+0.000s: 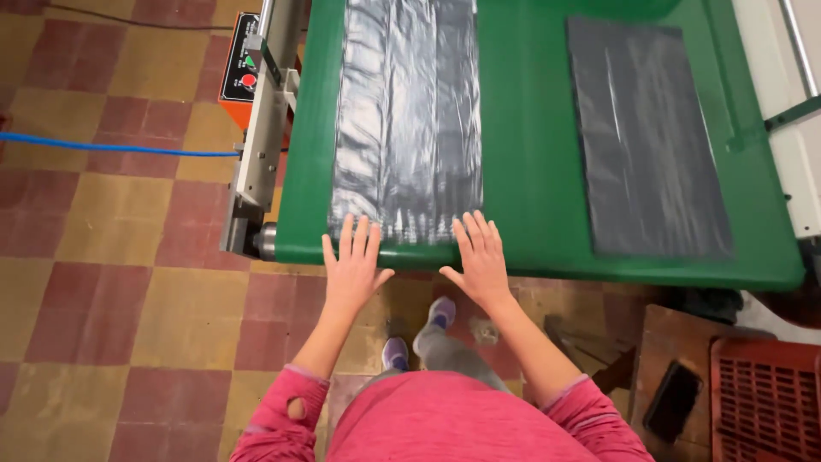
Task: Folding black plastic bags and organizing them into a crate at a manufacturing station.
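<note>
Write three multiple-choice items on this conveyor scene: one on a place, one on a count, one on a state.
1. Where do the fingers of both hands rest?
A. on the near end of the shiny plastic sheet
B. on the red crate
C. on the control box

2. How many grey plastic pieces lie on the green belt?
A. one
B. two
C. four

3. How are the hands shaped?
A. fists
B. pinching
C. open and flat

Key: 1 A, the left hand and right hand touch the shiny plastic sheet at the edge of the green belt. 2 B, that sheet plus the dark flat stack. 3 C, fingers are spread, palms down.
</note>
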